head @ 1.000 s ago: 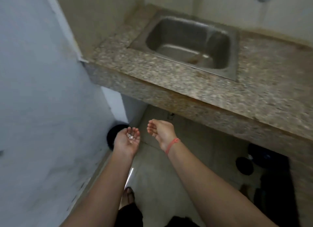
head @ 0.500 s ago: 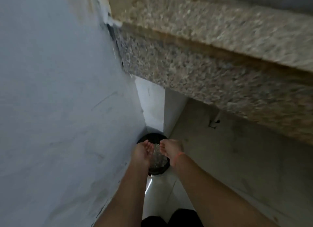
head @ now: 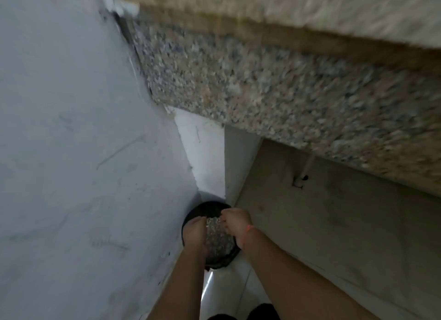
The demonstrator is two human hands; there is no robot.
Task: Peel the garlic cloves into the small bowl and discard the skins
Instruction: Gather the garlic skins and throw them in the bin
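Observation:
A black round bin [head: 216, 264] stands on the floor in the corner, filled with pale scraps of garlic skin [head: 220, 238]. Both my hands hang just above its opening. My left hand [head: 196, 233] is tilted on edge over the bin's left side with its palm turned inward, so what lies in the palm is hidden. My right hand [head: 236, 221], with a red band at the wrist, is over the right side with its fingers curled; nothing shows in it. The two hands are a small gap apart. No bowl or cloves are in view.
A grey-white wall [head: 71, 152] runs close along my left. The speckled granite counter [head: 286, 92] juts out overhead on the right, and its front edge is blurred. Under it lie a pale floor [head: 334, 236] and a white pillar [head: 205, 157] behind the bin.
I have bent lower, so the sink and countertop left the view. Both hands dropped from mid-air to the bin. My left palm, which showed skins, has tipped sideways and my right fingers have curled.

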